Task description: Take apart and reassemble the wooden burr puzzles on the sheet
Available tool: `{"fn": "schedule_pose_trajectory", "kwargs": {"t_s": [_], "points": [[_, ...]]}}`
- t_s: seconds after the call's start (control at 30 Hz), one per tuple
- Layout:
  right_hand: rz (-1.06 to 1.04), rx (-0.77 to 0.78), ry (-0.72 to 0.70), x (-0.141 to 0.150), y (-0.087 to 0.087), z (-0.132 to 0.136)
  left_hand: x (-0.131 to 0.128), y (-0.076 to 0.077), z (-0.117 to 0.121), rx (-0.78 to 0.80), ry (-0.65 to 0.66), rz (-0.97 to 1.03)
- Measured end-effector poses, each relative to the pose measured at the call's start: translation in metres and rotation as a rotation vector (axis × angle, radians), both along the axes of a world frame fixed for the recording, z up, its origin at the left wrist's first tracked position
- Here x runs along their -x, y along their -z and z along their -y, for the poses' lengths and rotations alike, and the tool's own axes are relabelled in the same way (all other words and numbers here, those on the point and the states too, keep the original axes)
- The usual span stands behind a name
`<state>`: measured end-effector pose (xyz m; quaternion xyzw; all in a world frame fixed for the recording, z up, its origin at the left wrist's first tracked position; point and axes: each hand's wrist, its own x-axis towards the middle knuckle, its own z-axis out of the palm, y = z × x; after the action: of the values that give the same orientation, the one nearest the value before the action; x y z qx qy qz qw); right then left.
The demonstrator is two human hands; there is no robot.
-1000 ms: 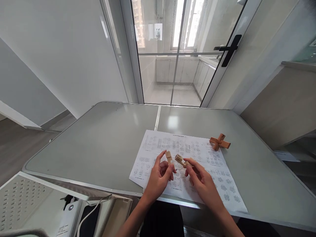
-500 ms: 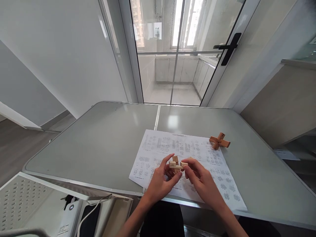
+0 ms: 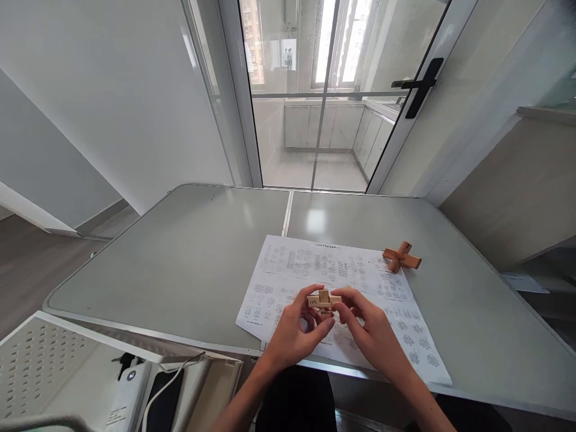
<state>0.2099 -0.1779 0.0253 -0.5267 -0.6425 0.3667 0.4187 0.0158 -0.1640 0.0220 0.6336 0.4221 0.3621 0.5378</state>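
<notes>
Between my two hands, above the printed sheet (image 3: pixel 288 270), is a light wooden burr puzzle (image 3: pixel 323 299) of interlocking notched bars. A dark mark like a digit shows on its left end. My left hand (image 3: pixel 300 333) is closed around the left side, with the index finger over the top and the thumb below. At the right end, the thumb and fingers of my right hand (image 3: pixel 366 324) pinch a bar. Fingers hide part of the puzzle's back and underside. A darker brown cross-shaped wooden puzzle (image 3: pixel 401 258) rests at the sheet's upper right corner.
The grey table (image 3: pixel 180 258) has a pale seam running across it. At lower left, a white perforated basket (image 3: pixel 49 360) holds a white power bank (image 3: pixel 128 396), a dark phone-like slab (image 3: pixel 164 402) and a cable. A glass door (image 3: pixel 315 132) with a black handle (image 3: pixel 423 87) stands behind.
The wooden puzzle has been turned in my hands, so its front bars now line up as a compact cross. My left index finger has shifted slightly right over its top.
</notes>
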Motion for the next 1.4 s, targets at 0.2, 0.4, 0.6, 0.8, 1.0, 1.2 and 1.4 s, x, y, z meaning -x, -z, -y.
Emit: {"fn": "schedule_pose_trajectory", "kwargs": {"t_s": [0.2, 0.4, 0.6, 0.8, 1.0, 1.2, 1.4], "points": [[-0.005, 0.006, 0.007, 0.0, -0.001, -0.001, 0.002, -0.001, 0.0, 0.022, 0.007, 0.081], [0.0, 0.013, 0.023, 0.003, -0.003, 0.0, 0.003, 0.002, -0.003, 0.084, -0.017, 0.151], [-0.029, 0.044, 0.002, 0.005, -0.006, 0.001, 0.003, 0.001, -0.003, 0.052, -0.037, 0.131], [-0.064, 0.086, -0.013, 0.005, -0.008, 0.002, 0.003, -0.003, -0.002, -0.004, -0.067, 0.079], [-0.111, 0.145, 0.005, 0.004, -0.007, 0.002, 0.003, -0.004, -0.001, 0.018, 0.014, 0.09], [-0.229, 0.199, 0.024, 0.007, -0.01, 0.001, 0.004, -0.003, 0.0, 0.003, 0.059, 0.054], [-0.206, 0.167, 0.048, 0.008, -0.01, 0.003, 0.004, -0.004, -0.001, 0.021, 0.048, 0.006]]}}
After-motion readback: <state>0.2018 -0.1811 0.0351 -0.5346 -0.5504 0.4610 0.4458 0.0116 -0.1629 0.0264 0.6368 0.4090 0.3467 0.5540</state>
